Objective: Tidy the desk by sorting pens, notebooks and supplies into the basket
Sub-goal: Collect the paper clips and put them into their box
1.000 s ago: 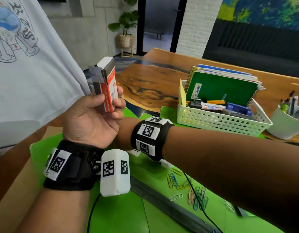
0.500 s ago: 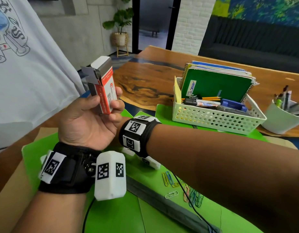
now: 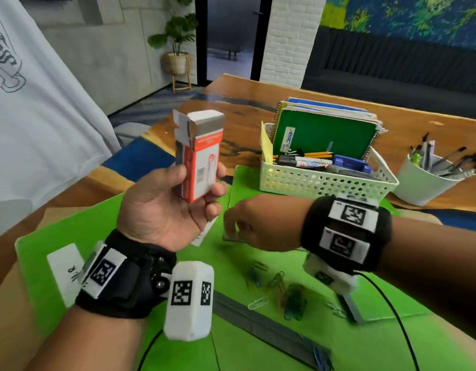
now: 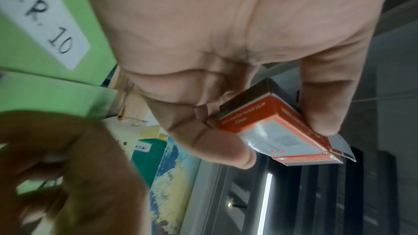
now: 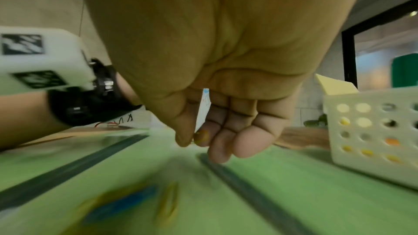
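My left hand holds a small orange and white cardboard box upright above the green mat, top flap open; thumb and fingers curl round the box. My right hand is down on the mat just right of it. Its thumb and forefinger pinch a small silvery paper clip, blurred. Several coloured paper clips lie scattered nearer to me. The white perforated basket stands behind, holding a green notebook, markers and pencils.
A white cup of pens stands right of the basket. A grey strip crosses the green mat near me, and a white label lies at its left. A person in a white T-shirt is close on the left.
My right hand has come out from behind the left hand and dropped to the mat on the right. The left hand has turned the box more upright.
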{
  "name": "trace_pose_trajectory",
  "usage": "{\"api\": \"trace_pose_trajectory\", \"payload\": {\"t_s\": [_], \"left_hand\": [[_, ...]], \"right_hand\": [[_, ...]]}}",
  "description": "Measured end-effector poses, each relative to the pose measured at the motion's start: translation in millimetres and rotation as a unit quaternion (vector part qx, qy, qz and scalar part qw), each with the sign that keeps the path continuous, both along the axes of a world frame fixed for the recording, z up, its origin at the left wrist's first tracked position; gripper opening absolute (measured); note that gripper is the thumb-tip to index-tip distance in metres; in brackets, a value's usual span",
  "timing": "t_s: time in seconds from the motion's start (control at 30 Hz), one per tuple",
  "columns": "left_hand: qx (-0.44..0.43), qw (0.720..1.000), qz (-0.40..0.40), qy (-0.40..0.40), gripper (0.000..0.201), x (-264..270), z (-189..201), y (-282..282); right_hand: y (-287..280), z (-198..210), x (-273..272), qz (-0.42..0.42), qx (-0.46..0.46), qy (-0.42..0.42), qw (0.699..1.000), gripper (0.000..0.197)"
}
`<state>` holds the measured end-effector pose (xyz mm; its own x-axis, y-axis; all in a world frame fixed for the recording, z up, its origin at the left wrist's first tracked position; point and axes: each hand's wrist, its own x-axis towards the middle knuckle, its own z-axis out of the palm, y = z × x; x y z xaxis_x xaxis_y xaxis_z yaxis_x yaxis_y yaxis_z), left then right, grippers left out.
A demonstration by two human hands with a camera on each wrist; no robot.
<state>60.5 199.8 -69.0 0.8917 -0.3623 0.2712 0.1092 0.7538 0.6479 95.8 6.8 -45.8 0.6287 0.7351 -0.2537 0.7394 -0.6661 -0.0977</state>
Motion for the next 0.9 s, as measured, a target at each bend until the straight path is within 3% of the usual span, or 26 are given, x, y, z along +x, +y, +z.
{"api": "trace_pose_trajectory", "payload": {"t_s": [0.1, 0.27, 0.43, 0.63, 0.8, 0.9], "left_hand": [[0.044, 0.998, -0.042, 0.026, 0.065, 1.2, -12.3, -16.7], [0.113, 0.989, -0.064, 0.076, 0.064, 1.0, -24.5, -34.6], [0.123, 0.983, -0.098, 0.093, 0.064, 0.5, -29.6, -41.8], [0.156, 0.975, -0.111, 0.109, 0.077, 1.4, -32.2, -48.1], [0.143, 0.976, -0.114, 0.122, 0.068, 3.3, -35.5, -49.2], [0.156, 0.973, -0.116, 0.122, 0.076, 2.1, -36.4, -50.3]], "right_hand": [[-22.3, -13.4, -34.1, 0.017, -0.040, 0.047, 0.998, 0.018], [-46.9, -23.1, -67.8, 0.016, 0.005, 0.032, 0.999, 0.042], [-58.5, -29.2, -71.1, 0.032, 0.015, 0.061, 0.998, 0.024], [-78.2, -15.6, -52.4, 0.035, 0.049, 0.077, 0.995, 0.035], [-91.8, -14.3, -56.7, 0.030, -0.041, 0.082, 0.995, 0.058], [-87.4, -23.9, -64.0, 0.034, -0.001, 0.073, 0.997, 0.039]]}}
